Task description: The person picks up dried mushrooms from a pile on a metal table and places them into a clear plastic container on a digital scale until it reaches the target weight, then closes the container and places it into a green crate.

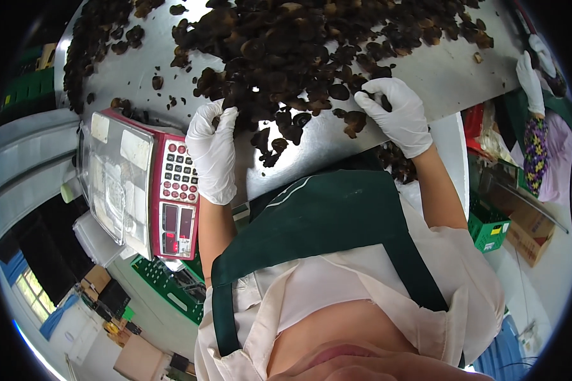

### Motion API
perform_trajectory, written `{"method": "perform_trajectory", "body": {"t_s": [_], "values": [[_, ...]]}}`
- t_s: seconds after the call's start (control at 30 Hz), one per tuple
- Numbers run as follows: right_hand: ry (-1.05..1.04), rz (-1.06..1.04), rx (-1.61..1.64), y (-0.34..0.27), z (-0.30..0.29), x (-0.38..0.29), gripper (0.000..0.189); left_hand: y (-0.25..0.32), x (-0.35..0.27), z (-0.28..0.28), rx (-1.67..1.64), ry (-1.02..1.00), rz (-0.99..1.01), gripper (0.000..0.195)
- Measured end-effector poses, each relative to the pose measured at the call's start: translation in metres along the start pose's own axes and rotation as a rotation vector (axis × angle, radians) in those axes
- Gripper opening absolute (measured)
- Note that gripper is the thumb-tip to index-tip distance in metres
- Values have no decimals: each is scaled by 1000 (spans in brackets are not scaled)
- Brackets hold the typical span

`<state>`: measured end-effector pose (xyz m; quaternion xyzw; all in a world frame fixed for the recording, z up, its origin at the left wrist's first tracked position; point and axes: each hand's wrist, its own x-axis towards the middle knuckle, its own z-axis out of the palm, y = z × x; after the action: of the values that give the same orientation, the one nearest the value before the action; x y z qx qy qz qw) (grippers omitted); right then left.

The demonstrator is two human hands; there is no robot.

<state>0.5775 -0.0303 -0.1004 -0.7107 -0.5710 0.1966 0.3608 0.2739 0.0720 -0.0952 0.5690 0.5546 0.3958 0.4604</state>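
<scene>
A large heap of dark brown mushrooms (271, 43), which look like wood ear, spreads over a shiny metal tabletop (310, 143). My left hand (212, 155), in a white glove, is at the heap's near left edge, thumb and fingers pinched on a small brown piece that they mostly hide. At the near right edge my right hand (398, 116), also gloved in white, has its fingers curled around a dark mushroom piece (386, 103). Between the hands, a few loose mushrooms (271, 145) lie on the metal near the table's front edge.
A red electronic scale (157, 195) with a clear plastic cover stands close beside my left forearm. More mushrooms (395, 162) lie below the table edge under my right wrist. At the far right are a co-worker's gloved hands (531, 81). Green crates (488, 226) stand lower down.
</scene>
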Motion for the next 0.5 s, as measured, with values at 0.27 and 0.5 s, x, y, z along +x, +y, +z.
{"method": "perform_trajectory", "body": {"t_s": [0.27, 0.5], "values": [[50, -14, 19, -6, 5, 2, 29, 10, -9, -4, -102, -136, -18, 8], [247, -141, -80, 12, -6, -2, 25, 9, -16, 1, 664, -20, 611, 31]]}}
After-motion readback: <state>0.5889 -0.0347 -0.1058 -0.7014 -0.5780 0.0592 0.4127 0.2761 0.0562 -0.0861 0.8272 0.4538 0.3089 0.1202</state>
